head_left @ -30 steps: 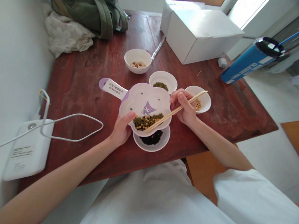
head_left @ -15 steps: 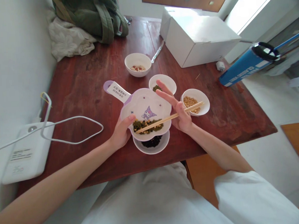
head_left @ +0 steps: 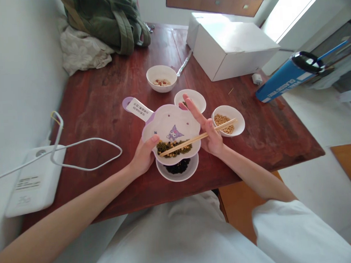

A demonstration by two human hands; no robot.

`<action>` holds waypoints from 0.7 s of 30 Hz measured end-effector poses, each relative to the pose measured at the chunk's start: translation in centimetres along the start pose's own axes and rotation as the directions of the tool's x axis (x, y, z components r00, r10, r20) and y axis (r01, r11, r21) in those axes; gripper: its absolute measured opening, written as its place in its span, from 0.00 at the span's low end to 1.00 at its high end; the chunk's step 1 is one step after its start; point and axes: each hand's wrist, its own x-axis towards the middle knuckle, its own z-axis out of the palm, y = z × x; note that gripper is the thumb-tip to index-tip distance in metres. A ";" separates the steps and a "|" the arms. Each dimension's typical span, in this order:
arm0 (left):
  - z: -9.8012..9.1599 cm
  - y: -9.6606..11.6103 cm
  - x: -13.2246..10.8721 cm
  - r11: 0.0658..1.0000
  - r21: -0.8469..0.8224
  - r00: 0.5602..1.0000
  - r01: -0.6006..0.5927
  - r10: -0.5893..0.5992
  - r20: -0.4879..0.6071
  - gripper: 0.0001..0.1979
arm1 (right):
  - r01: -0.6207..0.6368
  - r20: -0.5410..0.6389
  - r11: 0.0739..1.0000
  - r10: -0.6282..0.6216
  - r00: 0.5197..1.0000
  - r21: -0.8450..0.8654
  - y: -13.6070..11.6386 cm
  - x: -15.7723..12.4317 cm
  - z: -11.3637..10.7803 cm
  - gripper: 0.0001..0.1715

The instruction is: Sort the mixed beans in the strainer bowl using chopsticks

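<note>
A purple-rimmed flower-shaped plate (head_left: 160, 122) with a labelled handle is tilted toward me over the table. Mixed beans (head_left: 176, 148), green, yellow and black, lie along its lower side. My left hand (head_left: 145, 153) grips the plate's left edge, thumb on the rim. My right hand (head_left: 210, 135) holds a pair of chopsticks (head_left: 194, 139), whose tips rest among the beans; its raised fingers are stretched along the plate's right side. Under the plate's near edge stands a bowl of black beans (head_left: 178, 175), partly covered. Behind my right fingers is a bowl of green beans (head_left: 197, 100).
A bowl of yellow beans (head_left: 237, 121) stands to the right, a bowl of nuts (head_left: 160, 75) farther back. Around them are a white box (head_left: 232, 44), blue tumbler (head_left: 288, 79), green backpack (head_left: 109, 20), and a white power bank (head_left: 33, 184) with a looped cable (head_left: 95, 138).
The stretched fingers of my right hand have shifted slightly, covering more of the green beans behind. The plate and chopsticks have hardly moved; the view has shifted a little.
</note>
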 end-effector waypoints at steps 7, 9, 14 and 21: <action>0.0 0.0 -0.1 1.000 -0.020 1.000 -0.006 0.006 -0.012 0.47 | -0.007 -0.047 1.000 0.006 0.999 -0.027 0.5 0.1 0.2 0.54; 0.1 0.0 -0.2 1.000 -0.016 1.000 0.005 -0.006 -0.019 0.47 | 0.012 -0.017 1.000 -0.012 1.000 -0.015 0.6 0.2 0.1 0.53; 0.1 0.1 -0.2 1.000 -0.011 1.000 0.016 -0.017 -0.006 0.46 | 0.157 -0.086 0.987 -0.159 0.984 -0.031 0.5 0.6 -1.5 0.38; -0.5 -0.3 -0.2 1.000 0.017 1.000 0.000 0.000 0.022 0.37 | 0.408 -0.104 0.878 -0.444 0.890 -0.249 -1.4 0.2 -3.1 0.39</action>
